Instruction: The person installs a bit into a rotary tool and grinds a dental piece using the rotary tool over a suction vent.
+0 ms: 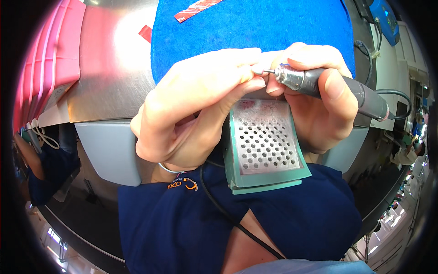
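Note:
My right hand (pixel 319 102) is wrapped round a rotary tool handpiece (pixel 315 82), black with a silver collar. Its thin bit points left and reaches the fingertips of my left hand (pixel 196 98). Those fingers are pinched together at the bit; whatever small piece they hold is hidden or too small to name. Both hands are raised close together above the edge of a blue cloth mat (pixel 255 27). Between my wrists and just below the fingers is a perforated metal plate (pixel 267 137) in a green frame.
A grey metal bench top (pixel 109 59) extends left of the mat, with pink ribbed bins (pixel 50 64) beyond. Red printed strips (pixel 196 10) lie on the mat. A black cable (pixel 399 96) trails from the handpiece; a blue device (pixel 385 20) stands far right. Another person's arm (pixel 29 155) shows at left.

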`<state>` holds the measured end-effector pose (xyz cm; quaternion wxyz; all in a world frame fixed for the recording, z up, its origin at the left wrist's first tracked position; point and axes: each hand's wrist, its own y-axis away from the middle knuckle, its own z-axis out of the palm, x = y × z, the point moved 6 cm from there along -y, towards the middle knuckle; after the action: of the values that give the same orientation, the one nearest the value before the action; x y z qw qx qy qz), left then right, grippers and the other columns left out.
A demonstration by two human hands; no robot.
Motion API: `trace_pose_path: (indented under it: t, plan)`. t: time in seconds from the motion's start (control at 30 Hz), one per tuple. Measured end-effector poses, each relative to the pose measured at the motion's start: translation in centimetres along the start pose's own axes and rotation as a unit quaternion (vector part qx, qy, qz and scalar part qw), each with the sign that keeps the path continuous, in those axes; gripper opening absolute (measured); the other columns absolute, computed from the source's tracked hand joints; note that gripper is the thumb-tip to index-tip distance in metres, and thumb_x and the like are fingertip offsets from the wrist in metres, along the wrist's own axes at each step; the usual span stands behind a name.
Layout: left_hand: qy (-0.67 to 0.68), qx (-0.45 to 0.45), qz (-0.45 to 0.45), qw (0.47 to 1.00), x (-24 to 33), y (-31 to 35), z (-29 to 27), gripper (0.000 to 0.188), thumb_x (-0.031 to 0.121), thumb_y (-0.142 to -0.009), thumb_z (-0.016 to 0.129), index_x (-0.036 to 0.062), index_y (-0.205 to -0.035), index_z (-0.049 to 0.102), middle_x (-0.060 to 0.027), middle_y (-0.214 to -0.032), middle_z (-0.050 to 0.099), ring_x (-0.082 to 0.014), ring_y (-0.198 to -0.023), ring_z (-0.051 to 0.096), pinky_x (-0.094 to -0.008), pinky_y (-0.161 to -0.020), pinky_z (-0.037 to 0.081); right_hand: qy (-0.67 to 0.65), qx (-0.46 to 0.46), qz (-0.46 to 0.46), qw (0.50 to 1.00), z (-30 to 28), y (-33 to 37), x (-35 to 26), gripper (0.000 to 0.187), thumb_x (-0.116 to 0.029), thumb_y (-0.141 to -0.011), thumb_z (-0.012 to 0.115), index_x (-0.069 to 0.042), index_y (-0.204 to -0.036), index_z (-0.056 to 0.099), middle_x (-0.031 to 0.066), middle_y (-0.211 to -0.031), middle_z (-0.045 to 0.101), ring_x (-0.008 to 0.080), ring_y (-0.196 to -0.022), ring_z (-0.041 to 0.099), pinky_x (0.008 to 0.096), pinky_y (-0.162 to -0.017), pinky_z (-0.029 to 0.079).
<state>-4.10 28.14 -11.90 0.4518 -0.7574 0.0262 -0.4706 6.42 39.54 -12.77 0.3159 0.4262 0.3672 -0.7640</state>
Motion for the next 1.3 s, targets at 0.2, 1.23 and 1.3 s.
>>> trace_pose_path:
  t: [0.2, 1.23, 1.3]
  plan:
    - [-0.02, -0.026, -0.003, 0.999, 0.13, -0.12, 0.12, 0.038, -0.019, -0.074, 0.067, -0.0035, -0.102, 0.045, -0.0302, -0.09, 0.063, -0.0344, -0.087, 0.067, -0.039, -0.077, 0.059, -0.001, 0.006, -0.001, 1.0, 0.21, -0.02, -0.05, 0.037, -0.024, -0.094, 0.042, 0.008, -0.108, 0.054, 0.0222, -0.086, 0.058, 0.0273, -0.084, 0.058, 0.0376, -0.079, 0.046]
    - [-0.005, -0.004, -0.021, 1.0, 0.06, -0.31, 0.34, 0.034, -0.015, -0.078, 0.065, -0.0025, -0.102, 0.045, -0.0314, -0.093, 0.064, -0.032, -0.085, 0.068, -0.0376, -0.076, 0.058, -0.074, -0.028, 0.013, 0.997, 0.25, -0.1, 0.48, 0.038, -0.026, -0.094, 0.042, 0.008, -0.108, 0.054, 0.0224, -0.085, 0.058, 0.0313, -0.086, 0.059, 0.0415, -0.083, 0.047]
    - [-0.016, 0.018, -0.036, 0.999, -0.05, -0.14, 0.26, 0.034, -0.015, -0.079, 0.065, -0.0029, -0.102, 0.044, -0.0328, -0.095, 0.063, -0.0317, -0.086, 0.068, -0.0363, -0.076, 0.058, -0.065, 0.018, 0.01, 0.998, 0.22, -0.06, 0.29, 0.04, -0.027, -0.094, 0.042, 0.008, -0.109, 0.054, 0.0232, -0.086, 0.058, 0.0321, -0.088, 0.059, 0.0423, -0.085, 0.047]
